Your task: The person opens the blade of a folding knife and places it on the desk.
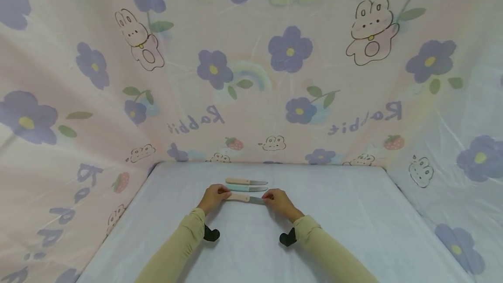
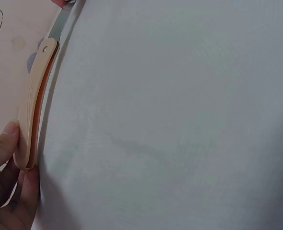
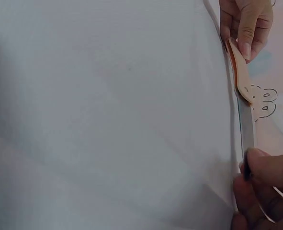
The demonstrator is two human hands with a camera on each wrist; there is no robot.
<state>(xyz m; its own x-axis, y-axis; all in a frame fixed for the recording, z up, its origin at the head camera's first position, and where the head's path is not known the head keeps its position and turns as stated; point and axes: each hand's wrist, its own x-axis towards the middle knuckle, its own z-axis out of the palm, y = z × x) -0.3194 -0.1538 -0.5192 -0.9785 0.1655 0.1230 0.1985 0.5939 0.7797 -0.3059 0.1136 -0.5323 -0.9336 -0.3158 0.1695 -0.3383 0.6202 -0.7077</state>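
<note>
Between my two hands is a folding knife (image 1: 239,198) with a peach handle and its blade out, blade toward the right. My left hand (image 1: 214,198) pinches the handle's end between thumb and fingers. The blade's tip end is pinched by my right hand (image 1: 281,203), whose fingers hide the point. The left wrist view shows the handle's orange inner slot and a rivet near the blade. Just beyond, a light-blue-handled knife (image 1: 239,188) lies on the white table covering, and behind it another peach-handled knife (image 1: 237,181); both have blades out, pointing right.
The white-covered table (image 1: 353,230) ends at a back edge against a printed curtain (image 1: 251,99) with rabbits and purple flowers. Curtain sides also rise at left and right. A dark wrist attachment (image 1: 212,233) shows beside each sleeve.
</note>
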